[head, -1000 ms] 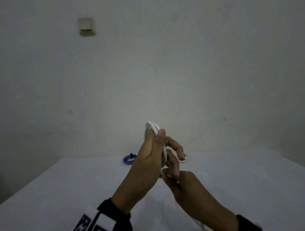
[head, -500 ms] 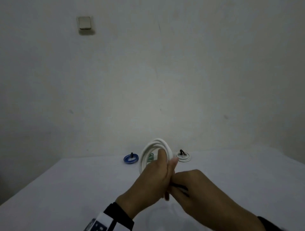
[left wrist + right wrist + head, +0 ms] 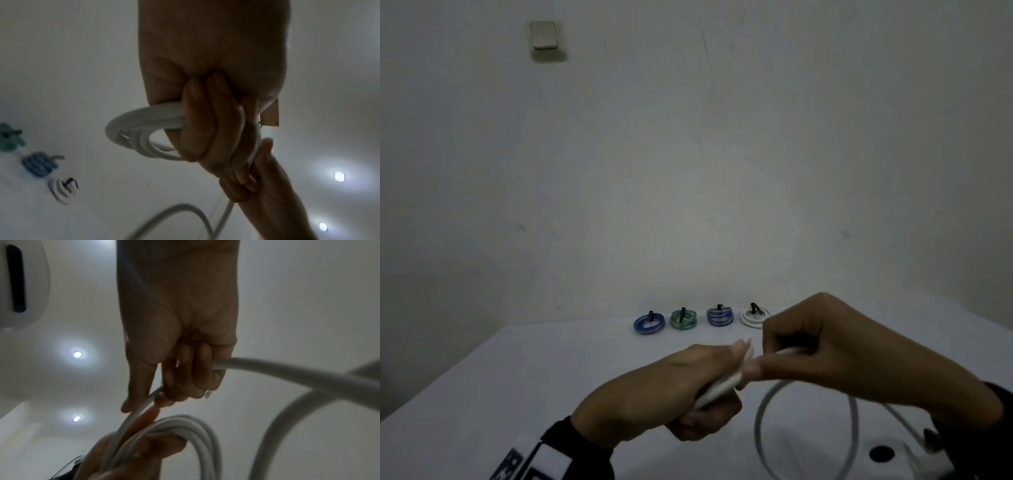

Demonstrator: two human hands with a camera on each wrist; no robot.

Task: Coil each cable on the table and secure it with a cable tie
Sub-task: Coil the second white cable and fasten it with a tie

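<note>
**First onlooker:** White cloth covers the table (image 3: 500, 383), and the plain wall (image 3: 688, 171) behind it carries one switch plate (image 3: 543, 35). At the far edge lie four finished coils in a row, each with a dark tie standing up from it: a blue coil (image 3: 649, 324), a green coil (image 3: 683, 320), a second blue coil (image 3: 719, 316) and a white coil (image 3: 754, 316).

**Second onlooker:** And the one in hand?

**First onlooker:** Held above the cloth, between both hands. The left hand (image 3: 671, 387) has its fingers curled round a bundle of loops of the white cable (image 3: 141, 129), clamping the turns together. The right hand (image 3: 859, 349), just beside it, grips the free run of the same cable, which passes under its curled fingers and swings down in one wide slack loop (image 3: 804, 428) toward the table.

**Second onlooker:** How will it handle?

**First onlooker:** My guess is light and smooth, a little springy: it keeps round curves and does not kink, so loose turns would likely spring open. I would keep hold where the turns cross in the left fist, and feed slack close to that fist. I see no tie on this cable yet.

**Second onlooker:** Its end?

**First onlooker:** Too dim and blurred for me to tell.
</note>
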